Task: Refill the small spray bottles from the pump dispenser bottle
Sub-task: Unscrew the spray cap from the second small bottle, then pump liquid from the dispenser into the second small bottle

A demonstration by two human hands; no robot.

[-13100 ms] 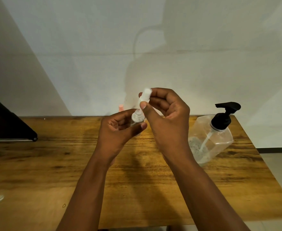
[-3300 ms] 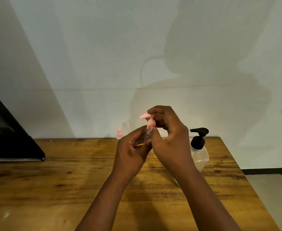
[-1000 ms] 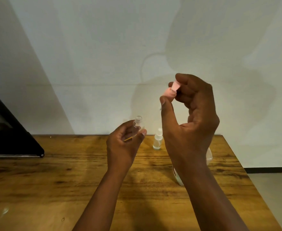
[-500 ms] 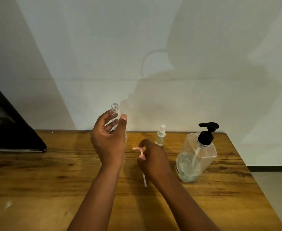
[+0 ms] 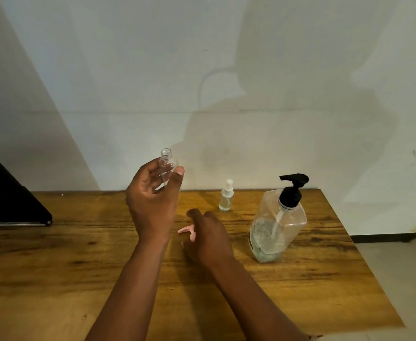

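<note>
My left hand (image 5: pixel 152 205) grips a small clear bottle (image 5: pixel 166 163) upright above the table, its neck uncapped. Low on the wooden table (image 5: pixel 54 267), my right hand (image 5: pixel 209 237) has its fingers curled round the pink spray cap (image 5: pixel 186 230), which touches the tabletop. Most of the cap's tube is hidden under the hand. A second small spray bottle (image 5: pixel 226 200) with a white cap stands near the wall. The clear pump dispenser bottle (image 5: pixel 275 227) with a black pump stands to the right, holding a little liquid at its bottom.
A black slanted object (image 5: pixel 5 198) lies at the table's far left edge. The wall runs along the back of the table. The table's right edge drops to a tiled floor (image 5: pixel 399 267).
My right hand has come down from head height to the tabletop with the pink cap. My left hand has lifted the uncapped bottle higher and to the left.
</note>
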